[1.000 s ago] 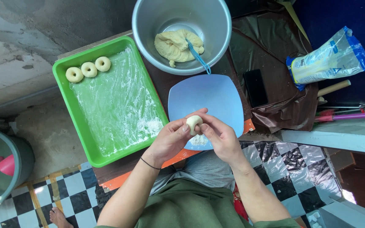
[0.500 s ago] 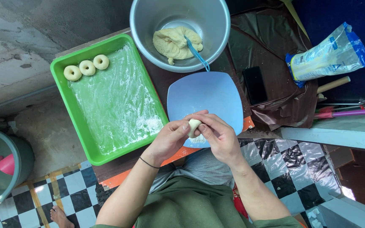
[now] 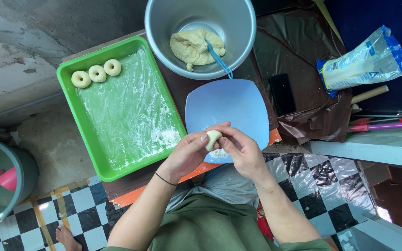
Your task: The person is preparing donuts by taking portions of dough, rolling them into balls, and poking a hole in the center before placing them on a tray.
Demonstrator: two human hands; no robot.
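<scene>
1. While three dough rings [image 3: 97,73] sat in the far left corner of the green tray [image 3: 99,160], its floured film was loose and, by my judgement, could have snagged.
2. Both hands pinched one dough piece [image 3: 212,138] over the blue plate's [image 3: 229,104] near edge: left hand [image 3: 187,155] and right hand [image 3: 242,151] fingers closed on it; too hard a squeeze might have torn it.
3. Farther right, the phone [image 3: 283,94] risked flour.
</scene>
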